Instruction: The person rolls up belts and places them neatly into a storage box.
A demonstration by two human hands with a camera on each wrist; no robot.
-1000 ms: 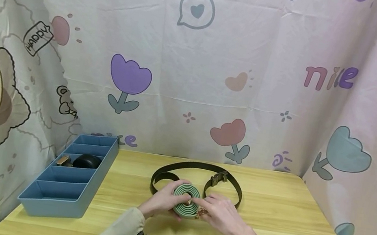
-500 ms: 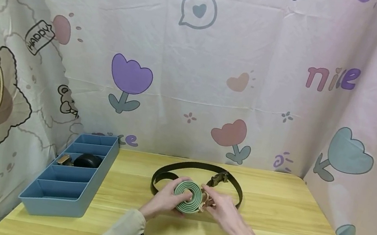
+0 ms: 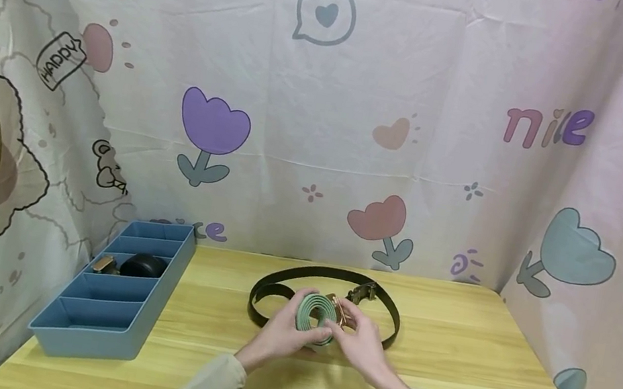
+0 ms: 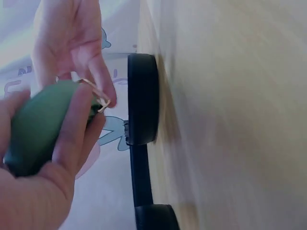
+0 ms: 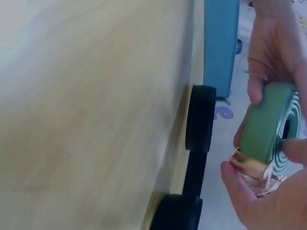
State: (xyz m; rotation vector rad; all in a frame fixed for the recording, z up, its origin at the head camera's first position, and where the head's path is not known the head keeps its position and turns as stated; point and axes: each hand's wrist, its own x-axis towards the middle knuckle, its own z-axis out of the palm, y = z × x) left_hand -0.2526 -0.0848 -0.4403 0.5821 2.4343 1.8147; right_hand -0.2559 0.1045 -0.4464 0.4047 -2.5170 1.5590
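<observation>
A green belt [image 3: 305, 312] is wound into a tight coil and held above the table, its spiral edge toward the head camera. My left hand [image 3: 282, 331] grips the coil from the left, with the thumb across its lower edge. On the other side, my right hand [image 3: 365, 347] pinches the belt near its gold-coloured buckle [image 5: 249, 165], the thumb on the coil's edge. Behind both hands, a black belt [image 3: 329, 273] lies in a loose loop on the table, with its dark metal buckle [image 3: 362, 292] at the right; the hands hide part of the loop.
A blue compartment tray [image 3: 79, 345] stands at the table's left. In one compartment sit a coiled black belt [image 3: 144, 266] and a gold-coloured buckle [image 3: 106, 265]. The wooden table [image 3: 481, 357] reaches back to a printed curtain [image 3: 328, 88].
The green coil has risen slightly and shifted right, turning so its buckle end is up at the right. My right hand has moved from the coil's centre to the buckle end.
</observation>
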